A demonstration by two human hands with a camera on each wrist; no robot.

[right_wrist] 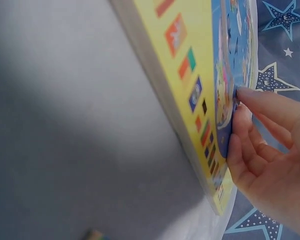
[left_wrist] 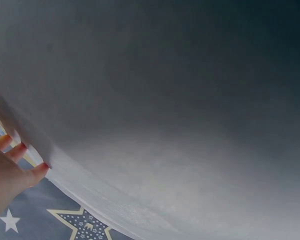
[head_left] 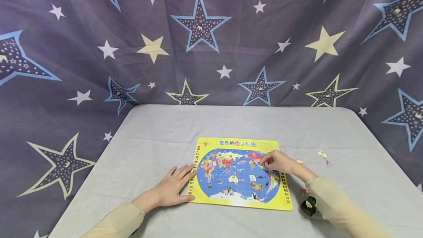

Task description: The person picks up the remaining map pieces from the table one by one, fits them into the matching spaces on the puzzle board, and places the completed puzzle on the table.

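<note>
A yellow-bordered world map puzzle board (head_left: 244,205) lies flat on the table. My left hand (head_left: 175,187) rests at its left edge with the fingers spread and fairly straight; in the left wrist view only part of this hand (left_wrist: 15,172) shows. Over the map's upper right part, my right hand (head_left: 279,161) has its fingers bent and its thumb and fingertips together. In the right wrist view the right hand (right_wrist: 270,145) pinches a small puzzle piece (right_wrist: 235,106) at the board's surface, most of it hidden by the fingers.
Loose puzzle pieces (head_left: 322,154) lie on the grey-covered table (head_left: 158,131) right of the board, and one piece (head_left: 299,161) is partly behind the right wrist. Near the right sleeve is a black object (head_left: 308,208). A star-patterned curtain (head_left: 198,65) hangs behind the table.
</note>
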